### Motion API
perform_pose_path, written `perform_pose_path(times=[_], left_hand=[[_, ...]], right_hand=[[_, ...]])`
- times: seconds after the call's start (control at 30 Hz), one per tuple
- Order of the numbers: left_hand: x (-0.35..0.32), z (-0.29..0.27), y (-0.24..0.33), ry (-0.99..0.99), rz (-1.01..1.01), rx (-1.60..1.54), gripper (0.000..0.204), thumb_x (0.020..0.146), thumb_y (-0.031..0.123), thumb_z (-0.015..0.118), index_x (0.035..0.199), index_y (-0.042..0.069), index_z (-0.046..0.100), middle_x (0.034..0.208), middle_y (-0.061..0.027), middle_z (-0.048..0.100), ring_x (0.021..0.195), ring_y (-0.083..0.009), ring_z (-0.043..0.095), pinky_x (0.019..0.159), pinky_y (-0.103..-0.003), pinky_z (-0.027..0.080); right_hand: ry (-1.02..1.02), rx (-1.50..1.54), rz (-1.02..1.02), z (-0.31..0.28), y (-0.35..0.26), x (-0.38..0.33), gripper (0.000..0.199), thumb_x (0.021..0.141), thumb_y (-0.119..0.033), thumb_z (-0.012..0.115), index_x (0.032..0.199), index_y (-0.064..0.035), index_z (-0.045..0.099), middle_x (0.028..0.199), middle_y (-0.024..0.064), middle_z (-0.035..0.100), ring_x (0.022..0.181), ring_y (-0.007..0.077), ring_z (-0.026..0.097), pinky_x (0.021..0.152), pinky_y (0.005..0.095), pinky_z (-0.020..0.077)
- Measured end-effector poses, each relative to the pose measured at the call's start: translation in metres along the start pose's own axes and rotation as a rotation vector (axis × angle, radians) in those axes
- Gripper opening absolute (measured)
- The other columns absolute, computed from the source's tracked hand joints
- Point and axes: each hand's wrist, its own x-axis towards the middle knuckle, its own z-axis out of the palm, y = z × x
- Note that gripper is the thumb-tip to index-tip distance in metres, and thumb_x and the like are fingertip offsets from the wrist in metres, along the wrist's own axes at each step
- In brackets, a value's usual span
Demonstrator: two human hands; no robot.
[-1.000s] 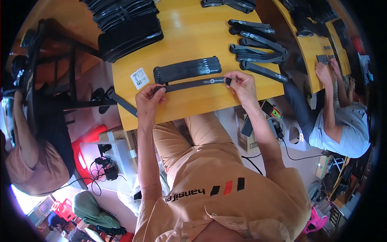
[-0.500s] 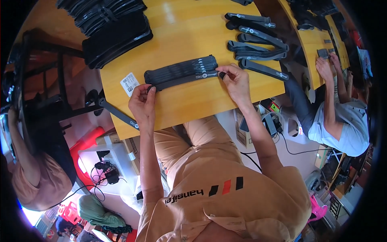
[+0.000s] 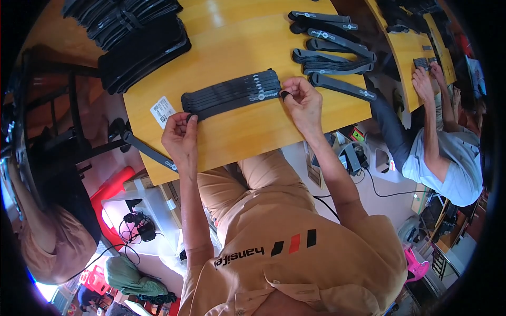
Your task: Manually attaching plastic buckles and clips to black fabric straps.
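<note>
A row of dark grey straps (image 3: 226, 90), laid side by side and overlapping, lies on the yellow table in front of me. The nearest strap (image 3: 237, 102) has pale printing near its right end. My left hand (image 3: 180, 134) pinches that strap's left end between thumb and fingers. At the right end, my right hand (image 3: 303, 105) is closed with thumb against fingers, a black bit showing at its thumb tip. Whether that bit is the strap's end or a thumb cover is hard to make out. A white label sheet (image 3: 162, 111) lies left of the row.
Several folded straps (image 3: 337, 55) are on the table's right side. Black stacks (image 3: 145, 52) stand at the back left. One loose strap (image 3: 150, 151) hangs over the near left edge. On the right, a co-worker's hands (image 3: 424, 79) work at another table.
The view has shifted slightly, so the table's things sit a little further left. Both my hands keep their places at the strap's ends, and the nearest strap now lies closer against the row.
</note>
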Motion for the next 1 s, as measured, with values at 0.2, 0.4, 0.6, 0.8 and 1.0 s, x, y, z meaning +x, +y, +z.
perform_pose_path(times=[0.2, 0.4, 0.6, 0.8, 1.0], left_hand=[[0.0000, 0.0007, 0.0034, 0.000, -0.015, -0.023, 0.010, 0.079, 0.000, 0.065, 0.085, -0.001, 0.057, 0.065, 0.0028, 0.051, 0.055, -0.0023, 0.045, 0.050, -0.015, 0.036], [0.0012, -0.0003, 0.0010, 0.008, -0.026, -0.008, 0.010, 0.079, 0.002, 0.066, 0.085, 0.000, 0.057, 0.065, 0.0025, 0.052, 0.053, -0.0024, 0.045, 0.048, -0.015, 0.035], [0.0024, 0.0016, 0.0044, 0.020, -0.025, -0.001, 0.011, 0.079, 0.003, 0.067, 0.084, 0.000, 0.057, 0.064, 0.0027, 0.052, 0.052, -0.0023, 0.045, 0.047, -0.015, 0.035], [0.0020, 0.0028, 0.0012, 0.017, -0.036, -0.043, 0.011, 0.079, 0.005, 0.067, 0.083, 0.000, 0.057, 0.064, 0.0024, 0.052, 0.051, -0.0026, 0.046, 0.045, -0.015, 0.035], [0.0028, 0.0025, 0.0006, 0.031, -0.035, -0.015, 0.011, 0.080, 0.006, 0.067, 0.083, 0.001, 0.057, 0.063, 0.0022, 0.052, 0.050, -0.0028, 0.046, 0.045, -0.016, 0.036]], right_hand=[[0.068, -0.015, -0.062, 0.0022, 0.0020, 0.0036, 0.016, 0.070, 0.007, 0.057, 0.085, 0.0010, 0.059, 0.068, 0.0018, 0.058, 0.060, 0.0052, 0.052, 0.054, 0.0181, 0.0423], [0.072, -0.041, -0.047, 0.0027, 0.0004, 0.0036, 0.015, 0.070, 0.007, 0.058, 0.083, 0.0005, 0.059, 0.067, 0.0016, 0.058, 0.058, 0.0051, 0.051, 0.054, 0.0183, 0.0423], [0.096, -0.005, -0.078, 0.0032, 0.0039, 0.0042, 0.014, 0.069, 0.007, 0.058, 0.081, -0.0002, 0.059, 0.065, 0.0009, 0.057, 0.056, 0.0045, 0.050, 0.052, 0.0179, 0.0413], [0.087, -0.032, -0.067, 0.0027, 0.0036, 0.0036, 0.014, 0.068, 0.006, 0.059, 0.081, -0.0009, 0.059, 0.064, 0.0001, 0.057, 0.056, 0.0040, 0.049, 0.052, 0.0177, 0.0410], [0.040, -0.049, -0.029, 0.0017, 0.0052, 0.0026, 0.016, 0.073, 0.009, 0.057, 0.085, -0.0015, 0.058, 0.073, -0.0032, 0.054, 0.064, 0.0020, 0.048, 0.060, 0.0152, 0.0403]])
